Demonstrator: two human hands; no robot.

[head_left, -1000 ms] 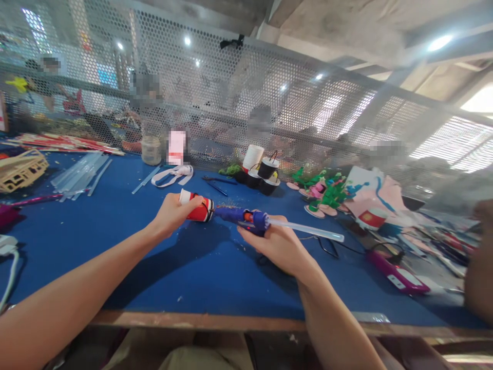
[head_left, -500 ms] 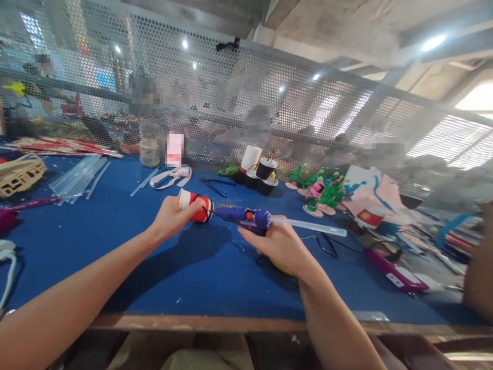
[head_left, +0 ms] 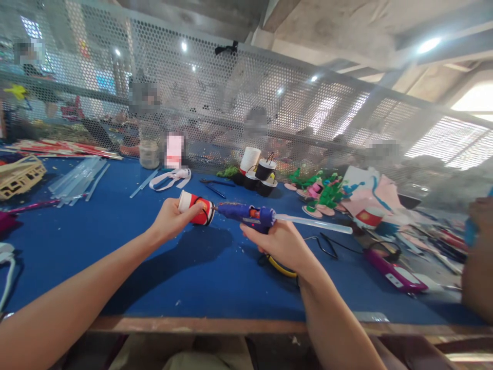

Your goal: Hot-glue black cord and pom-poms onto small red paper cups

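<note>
My left hand [head_left: 169, 218] is closed around a red and white paper cup [head_left: 203, 214], which lies tilted on its side above the table. Black cord shows on the cup near its right end. In my right hand [head_left: 279, 239] is a blue glue gun [head_left: 246, 215], a long clear glue stick [head_left: 316, 223] jutting from its back. The gun's nozzle points left and is right at the cup's end; whether they touch I cannot tell. Under my right wrist lies something with a yellow handle [head_left: 283, 267].
Spare glue sticks [head_left: 77, 180] lie at left beside a cream lattice basket [head_left: 23, 177]. Farther back are pliers [head_left: 215, 189], black-and-white cups [head_left: 265, 169] and green craft plants [head_left: 327, 192]. A purple power strip [head_left: 395, 272] sits at right, near another person's arm [head_left: 477, 262].
The glue gun has shifted slightly right, its nozzle drawing back a little from the cup. The cup has turned slightly in my left hand. At far right, the other person's arm has moved.
</note>
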